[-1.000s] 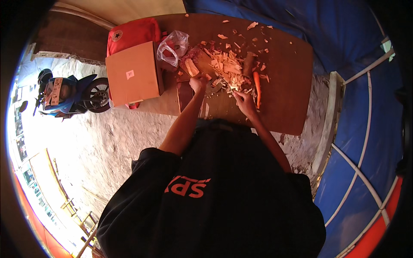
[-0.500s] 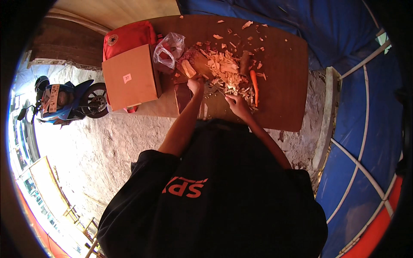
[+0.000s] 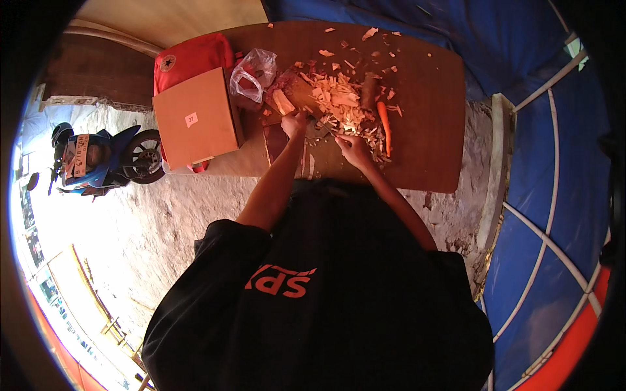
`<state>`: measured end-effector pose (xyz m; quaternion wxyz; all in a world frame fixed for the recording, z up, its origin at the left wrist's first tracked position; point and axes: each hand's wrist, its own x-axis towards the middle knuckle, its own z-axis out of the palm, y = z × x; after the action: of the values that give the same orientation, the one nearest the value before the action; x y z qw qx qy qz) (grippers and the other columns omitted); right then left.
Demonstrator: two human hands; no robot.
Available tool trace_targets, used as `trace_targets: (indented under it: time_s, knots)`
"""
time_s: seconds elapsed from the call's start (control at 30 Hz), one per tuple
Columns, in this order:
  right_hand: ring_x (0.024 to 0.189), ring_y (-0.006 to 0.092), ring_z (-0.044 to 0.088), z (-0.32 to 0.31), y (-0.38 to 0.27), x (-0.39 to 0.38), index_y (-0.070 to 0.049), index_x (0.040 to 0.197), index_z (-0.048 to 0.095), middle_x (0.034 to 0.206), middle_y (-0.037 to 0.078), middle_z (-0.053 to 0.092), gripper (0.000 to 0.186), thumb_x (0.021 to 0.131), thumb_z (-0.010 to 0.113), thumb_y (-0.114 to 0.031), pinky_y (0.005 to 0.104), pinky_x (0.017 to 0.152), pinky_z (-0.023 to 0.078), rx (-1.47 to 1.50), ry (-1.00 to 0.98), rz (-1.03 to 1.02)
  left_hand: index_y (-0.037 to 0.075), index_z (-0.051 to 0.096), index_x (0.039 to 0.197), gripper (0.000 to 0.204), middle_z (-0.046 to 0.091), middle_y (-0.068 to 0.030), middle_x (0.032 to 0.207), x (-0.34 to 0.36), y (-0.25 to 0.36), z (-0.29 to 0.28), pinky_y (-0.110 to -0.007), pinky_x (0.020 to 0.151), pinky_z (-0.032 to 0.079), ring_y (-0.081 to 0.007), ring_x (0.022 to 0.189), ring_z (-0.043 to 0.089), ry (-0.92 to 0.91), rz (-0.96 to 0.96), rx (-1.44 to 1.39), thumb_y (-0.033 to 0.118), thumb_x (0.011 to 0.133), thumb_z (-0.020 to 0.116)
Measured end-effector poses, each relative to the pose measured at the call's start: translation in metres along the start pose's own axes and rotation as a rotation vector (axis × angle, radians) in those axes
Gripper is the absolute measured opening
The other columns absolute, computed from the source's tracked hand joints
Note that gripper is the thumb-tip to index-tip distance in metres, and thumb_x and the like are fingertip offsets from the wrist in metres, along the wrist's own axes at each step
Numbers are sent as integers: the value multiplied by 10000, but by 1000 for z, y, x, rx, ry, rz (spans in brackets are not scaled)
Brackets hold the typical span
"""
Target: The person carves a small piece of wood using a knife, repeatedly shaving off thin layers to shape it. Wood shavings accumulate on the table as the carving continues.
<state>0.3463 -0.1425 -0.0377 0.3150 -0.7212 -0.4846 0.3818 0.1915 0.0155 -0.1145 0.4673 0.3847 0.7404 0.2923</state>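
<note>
My left hand (image 3: 295, 124) is closed at the near side of a brown table, its fingers pinched by a small dark thing I cannot make out. Farther right, my right hand (image 3: 354, 150) is closed too, fingertips on something thin and small at the near edge of a heap of pale chips and slivers (image 3: 339, 98). Just beyond my left hand lies a pale block-like piece (image 3: 282, 101). A long orange tapered thing (image 3: 385, 127), carrot-like, lies right of the heap, with a thick brown cylinder (image 3: 369, 91) beside it.
A cardboard box (image 3: 195, 124) and a red bag (image 3: 192, 62) stand at the table's left. Beside them sits a clear plastic bag (image 3: 254, 72). Loose chips lie across the far tabletop (image 3: 424, 91). A motorbike (image 3: 104, 156) is at left; blue tarp (image 3: 535, 150) hangs at right.
My right hand has shifted slightly left and away from me. The left hand has moved a little the same way. The whole view has tilted slightly.
</note>
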Motion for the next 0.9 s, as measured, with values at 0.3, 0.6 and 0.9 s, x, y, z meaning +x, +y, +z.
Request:
trace_targets:
  time_s: [0.3,0.6,0.9]
  knots:
    - [422,72,467,-14,-9,-19,-30,1236,644,571,-5,544,400,992,586,-341,257,403,363,368,-150,353,121,786,870,175,721,-147,783,11,-12,10,-398,752,563,-286,765,707,-40,19,24,173,713,730]
    - [481,99,548,-10,-13,-28,-34,1171,683,569,19,577,399,975,600,-372,290,486,442,288,-92,290,143,792,835,168,720,-157,796,31,-30,21,-409,756,564,-319,773,698,-33,4,60,145,712,677]
    - [444,85,495,-2,-2,-28,-31,1210,653,576,12,555,415,972,611,-368,265,433,391,281,-32,249,11,754,875,109,714,-111,784,22,-18,14,-300,567,606,-185,624,700,-72,50,28,-16,832,658]
